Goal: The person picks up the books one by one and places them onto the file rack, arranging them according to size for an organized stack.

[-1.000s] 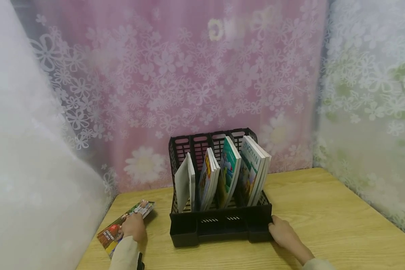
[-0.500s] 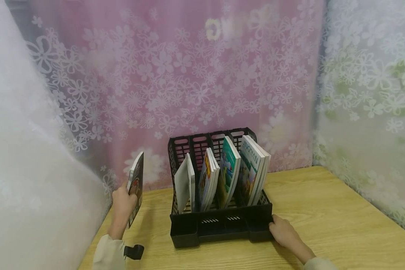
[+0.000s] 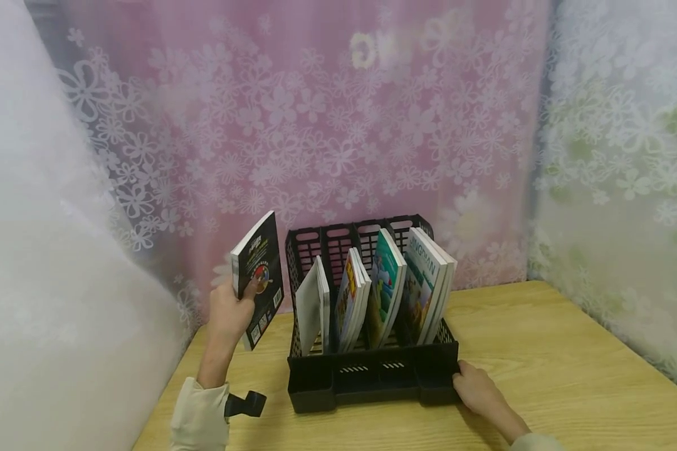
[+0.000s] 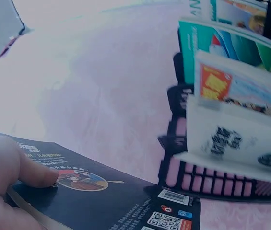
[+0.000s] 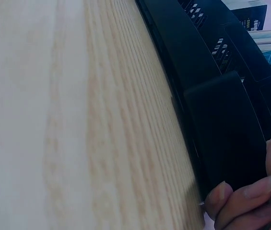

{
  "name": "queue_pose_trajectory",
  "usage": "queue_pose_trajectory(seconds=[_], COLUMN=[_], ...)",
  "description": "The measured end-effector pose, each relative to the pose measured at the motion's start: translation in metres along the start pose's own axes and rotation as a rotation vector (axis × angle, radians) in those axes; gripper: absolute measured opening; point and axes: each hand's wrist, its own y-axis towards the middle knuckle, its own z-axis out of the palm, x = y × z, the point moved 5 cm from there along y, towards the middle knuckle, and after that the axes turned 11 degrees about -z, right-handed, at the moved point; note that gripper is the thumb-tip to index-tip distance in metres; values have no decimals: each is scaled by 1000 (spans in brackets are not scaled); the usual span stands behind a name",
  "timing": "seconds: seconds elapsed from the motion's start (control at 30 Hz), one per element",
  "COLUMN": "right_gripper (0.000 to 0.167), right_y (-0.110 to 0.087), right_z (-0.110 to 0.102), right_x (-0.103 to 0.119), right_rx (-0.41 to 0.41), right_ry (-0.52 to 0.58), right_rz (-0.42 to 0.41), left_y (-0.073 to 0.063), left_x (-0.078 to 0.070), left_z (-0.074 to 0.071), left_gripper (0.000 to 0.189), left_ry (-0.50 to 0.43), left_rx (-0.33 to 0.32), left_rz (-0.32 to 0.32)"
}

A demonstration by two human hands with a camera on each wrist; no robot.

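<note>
My left hand (image 3: pixel 229 313) grips a book (image 3: pixel 262 269) by its spine side, thumb across the black cover, which bears a round coloured picture and a barcode. The book stands upright in the air, left of a black file rack (image 3: pixel 372 376). In the left wrist view the thumb (image 4: pixel 39 173) presses on the dark cover. My right hand (image 3: pixel 476 391) holds the rack's front right corner; in the right wrist view its fingers (image 5: pixel 243 203) curl round the black edge. Books stand in the rack's slots: a pale one (image 3: pixel 313 307), a colourful one (image 3: pixel 352 300), a green one (image 3: pixel 386 285) and white ones (image 3: pixel 425 282).
The rack stands on a wood-grain table (image 3: pixel 519 351). Behind it hangs a pink flowered curtain (image 3: pixel 338 125), with pale curtains at the left (image 3: pixel 51 250) and right (image 3: pixel 620 156). A black strap mount (image 3: pixel 245 404) sticks out from the left wrist.
My left hand has lifted the book off the table, turned it upright with its black cover showing, and carried it up and right toward the rack. The right hand stays at the rack's corner.
</note>
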Motion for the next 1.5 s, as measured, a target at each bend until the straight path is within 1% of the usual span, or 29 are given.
queue_pose_trajectory(seconds=[0.03,0.07,0.1,0.17,0.2,0.23,0.27,0.3,0.4,0.47,0.57,0.7,0.77,0.83,1.03,1.1,1.23,1.3,1.37,1.43,1.5], right_gripper=[50,50,50,50,49,47,45,43,37,36,37,41,43,44,40,39,39,38,38,38,37], right_y=[0,0,0,0,0,0,0,-1,-1,-2,-2,-2,-2,-1,-3,-2,-1,0,0,0,1], right_z=[0,0,-1,-2,-2,-2,-2,-2,-1,-1,-1,0,0,1,0,-1,-2,-2,-1,-1,-1], right_x=[0,0,0,0,0,0,0,1,1,1,1,1,1,1,2,2,2,2,1,0,-1], right_rx=[1,0,-4,-10,-15,-20,-26,-33,-49,-57,-59,-43,-32,-26,-55,-62,-62,-59,-57,-55,-58], right_ry=[-2,-2,-8,-16,-13,-14,-21,-26,-34,-35,-23,-53,-60,-55,-30,-28,-25,-30,-42,-50,-66], right_rz=[-1,-1,-3,-7,-4,-6,-13,-21,-32,-35,-20,-36,-34,-24,-12,-15,-20,-28,-34,-39,-49], left_y=[0,0,-1,0,0,1,1,2,4,5,5,7,8,9,14,14,13,12,9,5,1], left_x=[-3,-6,-8,-12,-13,-13,-13,-13,-14,-16,-20,-21,-18,-16,-7,-3,9,16,22,26,29], left_z=[1,2,4,9,12,15,19,23,35,44,55,71,80,89,110,116,130,138,148,158,166], left_gripper=[18,16,17,29,36,39,39,41,39,39,37,26,27,26,28,26,19,18,20,26,39], left_ry=[-22,-38,-68,-118,-145,-174,-200,-238,-319,-363,-355,-312,-318,-338,-389,-379,-351,-338,-327,-315,-317], left_rx=[-3,-25,-30,-36,-29,-21,-10,17,68,98,75,-3,-20,-39,-48,-50,-53,-32,20,90,171], left_rz=[11,36,52,74,63,54,43,17,-26,-40,-56,-87,-107,-110,-105,-106,-145,-185,-238,-284,-331])
